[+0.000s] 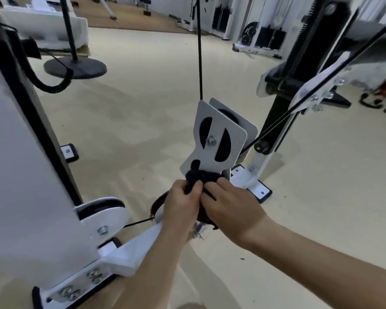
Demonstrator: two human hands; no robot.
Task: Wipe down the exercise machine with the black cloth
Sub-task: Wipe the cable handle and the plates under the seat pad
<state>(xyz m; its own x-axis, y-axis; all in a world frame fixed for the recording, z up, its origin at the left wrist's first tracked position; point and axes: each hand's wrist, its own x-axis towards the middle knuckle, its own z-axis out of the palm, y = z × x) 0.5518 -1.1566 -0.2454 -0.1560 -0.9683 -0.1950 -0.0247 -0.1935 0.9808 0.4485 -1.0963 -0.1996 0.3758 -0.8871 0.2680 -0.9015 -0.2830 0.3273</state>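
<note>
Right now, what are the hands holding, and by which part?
The bunched black cloth: left hand pinches its left fold, right hand grips its right side, at the bottom edge of the white metal pulley bracket.

The cloth sits between both hands, below the pulley bracket, right of the machine housing.

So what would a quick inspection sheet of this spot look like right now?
Surface: pale floor, with the machine's feet resting on it.
Job's things: black cloth bunched against the lower edge of the white pulley bracket.
Clutter: a few dark specks on the floor.
Hands: left hand and right hand both grip the cloth.
Cables: vertical cable rises from the bracket; diagonal cable runs up to the right.
Surroundings: round stand base, other weight machines behind.
</note>
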